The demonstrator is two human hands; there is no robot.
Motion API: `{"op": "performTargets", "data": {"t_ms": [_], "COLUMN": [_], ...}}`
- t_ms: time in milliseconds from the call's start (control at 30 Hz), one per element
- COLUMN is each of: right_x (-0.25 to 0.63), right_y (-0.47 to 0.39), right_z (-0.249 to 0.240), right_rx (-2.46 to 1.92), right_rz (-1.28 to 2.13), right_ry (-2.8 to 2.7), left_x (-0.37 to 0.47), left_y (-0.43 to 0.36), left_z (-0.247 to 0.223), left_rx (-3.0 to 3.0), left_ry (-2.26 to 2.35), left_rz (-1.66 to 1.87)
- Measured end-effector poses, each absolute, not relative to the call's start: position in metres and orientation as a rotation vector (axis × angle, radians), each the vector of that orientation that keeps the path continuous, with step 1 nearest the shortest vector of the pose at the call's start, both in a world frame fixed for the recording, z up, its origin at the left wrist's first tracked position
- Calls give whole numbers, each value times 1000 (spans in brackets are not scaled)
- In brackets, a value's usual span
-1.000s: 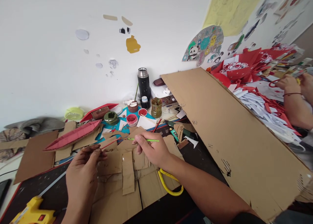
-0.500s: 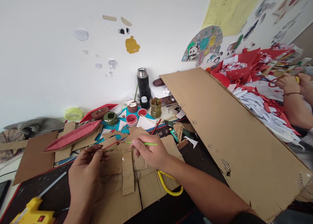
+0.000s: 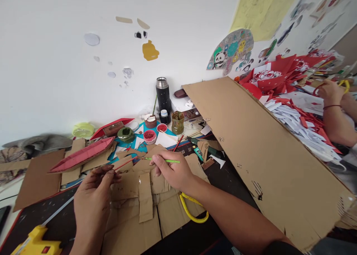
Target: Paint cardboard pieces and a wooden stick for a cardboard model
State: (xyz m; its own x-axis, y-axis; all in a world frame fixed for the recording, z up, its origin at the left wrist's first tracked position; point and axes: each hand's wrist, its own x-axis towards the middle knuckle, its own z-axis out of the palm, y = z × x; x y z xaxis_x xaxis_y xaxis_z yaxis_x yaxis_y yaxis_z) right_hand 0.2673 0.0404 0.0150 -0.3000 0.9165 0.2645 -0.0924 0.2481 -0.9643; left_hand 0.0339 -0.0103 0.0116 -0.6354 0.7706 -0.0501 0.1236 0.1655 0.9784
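Observation:
Low on the left, my left hand [image 3: 96,195] pinches a thin red stick [image 3: 125,163] that points up to the right. My right hand [image 3: 173,169] is closed on a green-handled paintbrush [image 3: 171,161], its tip pointing left. The far end of the stick and the brush tip are close together; whether they touch is too small to tell. Both hands are over layered cardboard pieces [image 3: 134,225]. Behind them stand open jars of pink paint [image 3: 150,136], green paint [image 3: 126,134] and white paint [image 3: 150,120].
A pink boat-shaped piece [image 3: 82,154] lies left, a yellow glue gun [image 3: 37,242] at lower left. Yellow-handled scissors [image 3: 192,214] rest near my right forearm. A large cardboard sheet [image 3: 259,151] slants across the right. Beyond it a person's hands [image 3: 331,93] hold scissors.
My left hand has shifted slightly left, and more of the red stick shows. My right hand has hardly moved. The other person's hands have moved a little.

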Motion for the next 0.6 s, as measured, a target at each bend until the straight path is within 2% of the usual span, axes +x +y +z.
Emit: {"op": "performTargets", "data": {"t_ms": [600], "right_x": [270], "right_y": [42], "right_z": [15], "right_rx": [-830], "right_rz": [1238], "right_ry": [-1498], "left_x": [36], "left_y": [-12], "left_z": [16], "left_rx": [932], "left_ry": [1955], "left_rz": [1410]}}
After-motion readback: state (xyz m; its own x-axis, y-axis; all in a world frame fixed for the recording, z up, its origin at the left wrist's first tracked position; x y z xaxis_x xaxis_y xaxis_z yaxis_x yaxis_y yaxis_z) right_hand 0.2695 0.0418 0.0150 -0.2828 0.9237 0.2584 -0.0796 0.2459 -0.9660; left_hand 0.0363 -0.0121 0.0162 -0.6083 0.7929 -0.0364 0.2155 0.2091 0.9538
